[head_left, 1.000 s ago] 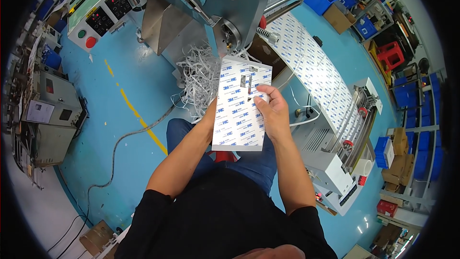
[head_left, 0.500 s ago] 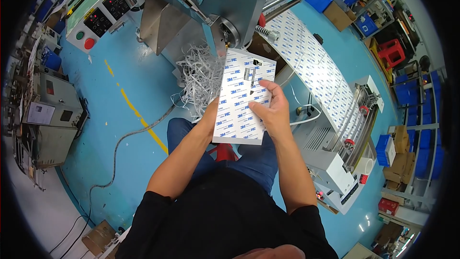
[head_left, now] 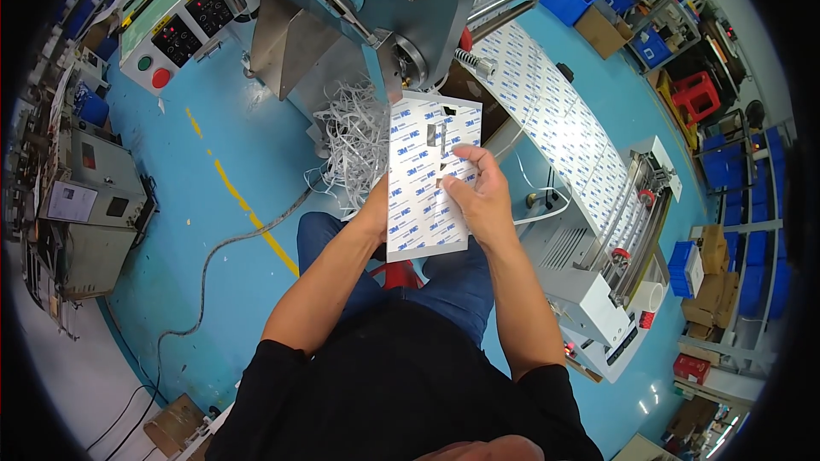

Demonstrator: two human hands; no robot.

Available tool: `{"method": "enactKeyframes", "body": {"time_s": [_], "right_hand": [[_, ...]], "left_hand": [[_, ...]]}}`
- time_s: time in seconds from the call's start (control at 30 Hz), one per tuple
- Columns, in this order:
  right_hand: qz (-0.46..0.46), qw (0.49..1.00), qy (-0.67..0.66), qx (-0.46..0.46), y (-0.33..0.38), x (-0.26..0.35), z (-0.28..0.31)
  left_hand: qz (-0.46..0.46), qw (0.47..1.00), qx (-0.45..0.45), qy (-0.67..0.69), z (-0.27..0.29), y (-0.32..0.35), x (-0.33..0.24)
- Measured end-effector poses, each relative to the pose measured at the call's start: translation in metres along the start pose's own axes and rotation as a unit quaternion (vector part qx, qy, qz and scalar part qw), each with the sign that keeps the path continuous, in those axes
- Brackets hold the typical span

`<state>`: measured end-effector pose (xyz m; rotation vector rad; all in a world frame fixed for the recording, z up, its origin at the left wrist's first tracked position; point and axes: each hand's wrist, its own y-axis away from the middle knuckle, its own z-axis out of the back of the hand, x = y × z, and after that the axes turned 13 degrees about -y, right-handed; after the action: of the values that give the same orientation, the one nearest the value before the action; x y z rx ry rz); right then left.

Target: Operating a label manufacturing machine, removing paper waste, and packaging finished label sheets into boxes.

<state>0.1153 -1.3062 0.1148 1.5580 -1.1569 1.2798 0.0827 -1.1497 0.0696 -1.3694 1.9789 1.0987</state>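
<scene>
Left hand [head_left: 374,209] mostly hidden behind the stack of printed white sheets [head_left: 427,179], apparently gripping its left edge from beneath to steady it; right hand [head_left: 480,196] closed on the stack's right side, thumb pressed on the top sheet near a small cut-out, probably to keep the sheets aligned. Stack held upright over the lap, just near of the grey machine [head_left: 401,8]. To the right, a long printed web [head_left: 564,137] on the conveyor; to the left, shredded white trimmings [head_left: 350,141] on the blue floor.
</scene>
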Motion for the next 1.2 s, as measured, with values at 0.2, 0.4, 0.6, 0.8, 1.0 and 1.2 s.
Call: {"method": "enactKeyframes", "body": {"time_s": [0.2, 0.4, 0.6, 0.8, 1.0, 1.2], "right_hand": [[-0.015, 0.986, -0.168, -0.007, 0.001, 0.003, -0.001], [-0.047, 0.989, -0.138, -0.020, -0.001, -0.001, 0.004], [-0.007, 0.992, -0.123, 0.000, 0.001, 0.000, 0.005], [0.002, 0.999, -0.034, 0.026, 0.003, 0.006, 0.005], [0.033, 0.997, 0.069, 0.020, 0.003, 0.002, 0.010], [-0.013, 0.991, -0.135, 0.004, 0.002, -0.001, 0.013]], "left_hand": [[-0.058, 0.971, 0.036, 0.229, 0.005, -0.005, 0.003], [-0.096, 0.988, -0.074, 0.096, 0.003, -0.007, -0.005], [-0.008, 0.997, -0.058, 0.043, -0.004, 0.008, -0.006], [0.003, 1.000, -0.004, -0.012, -0.005, 0.010, -0.002], [0.007, 1.000, 0.005, -0.001, -0.007, 0.006, 0.000], [-0.039, 0.992, 0.003, 0.121, -0.006, -0.003, -0.001]]}}
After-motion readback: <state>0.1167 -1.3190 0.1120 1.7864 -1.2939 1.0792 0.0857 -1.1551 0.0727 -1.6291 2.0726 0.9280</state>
